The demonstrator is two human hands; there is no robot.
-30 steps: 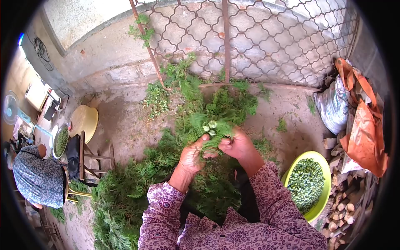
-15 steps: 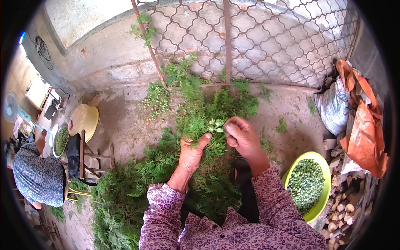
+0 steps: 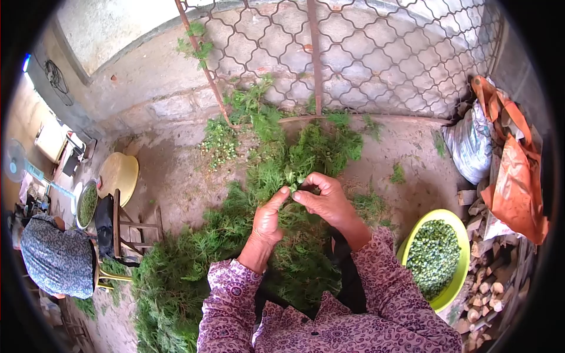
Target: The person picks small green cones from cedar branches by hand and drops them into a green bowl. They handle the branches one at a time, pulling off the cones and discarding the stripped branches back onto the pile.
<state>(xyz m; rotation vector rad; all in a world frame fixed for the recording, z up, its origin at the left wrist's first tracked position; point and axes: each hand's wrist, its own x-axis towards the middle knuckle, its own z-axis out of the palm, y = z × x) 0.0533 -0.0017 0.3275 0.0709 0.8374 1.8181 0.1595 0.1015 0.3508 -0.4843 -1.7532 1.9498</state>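
Observation:
My left hand (image 3: 267, 221) is closed on a leafy evergreen sprig, its thumb pointing up. At the sprig's tip sits a cluster of pale green seed cones (image 3: 292, 177). Thumb and fingers of my right hand (image 3: 327, 203) pinch at this cluster, close beside my left thumb; what exactly lies between the fingertips is partly hidden. Around and below both hands spread cut evergreen branches (image 3: 194, 265) in a large pile. To the right, a yellow-green basin (image 3: 464, 262) holds many small green cones (image 3: 434, 256).
A metal lattice gate (image 3: 315, 59) leans before the wall. Stacked firewood (image 3: 485, 291), an orange sack (image 3: 518, 194) and a white sack (image 3: 469, 144) line the right side. At left another person (image 3: 56, 256) bends near a wooden stool (image 3: 138, 226), a tan tub (image 3: 126, 176) and a bowl of greenery (image 3: 88, 203).
My right hand has come back left and turned, from beside the cluster to pinching it next to my left thumb. The view has shifted slightly. The person at left has moved an arm.

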